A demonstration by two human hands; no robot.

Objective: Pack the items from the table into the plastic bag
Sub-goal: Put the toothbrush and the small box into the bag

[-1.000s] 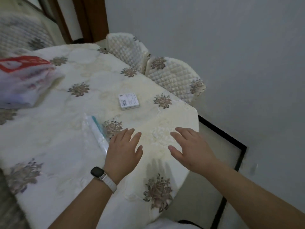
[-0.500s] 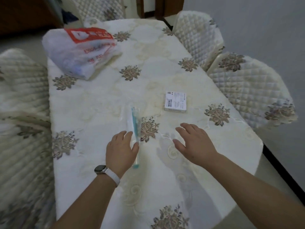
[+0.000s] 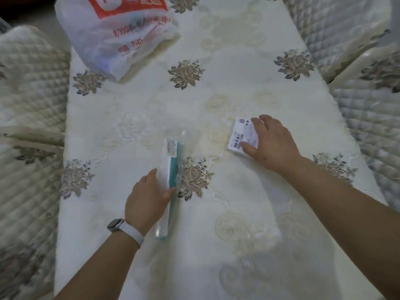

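Both hands just landed on items.
Left hand grips toothbrush pack, right hand pinches white box; plastic bag next.

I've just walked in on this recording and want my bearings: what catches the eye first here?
Two hands work on the embroidered tablecloth: the left hand pinches a long clear packet with a teal strip, near the middle, while the right hand grips a white barcoded box to its right. At the table's far left lies the red-printed plastic bag, with neither item in it yet.
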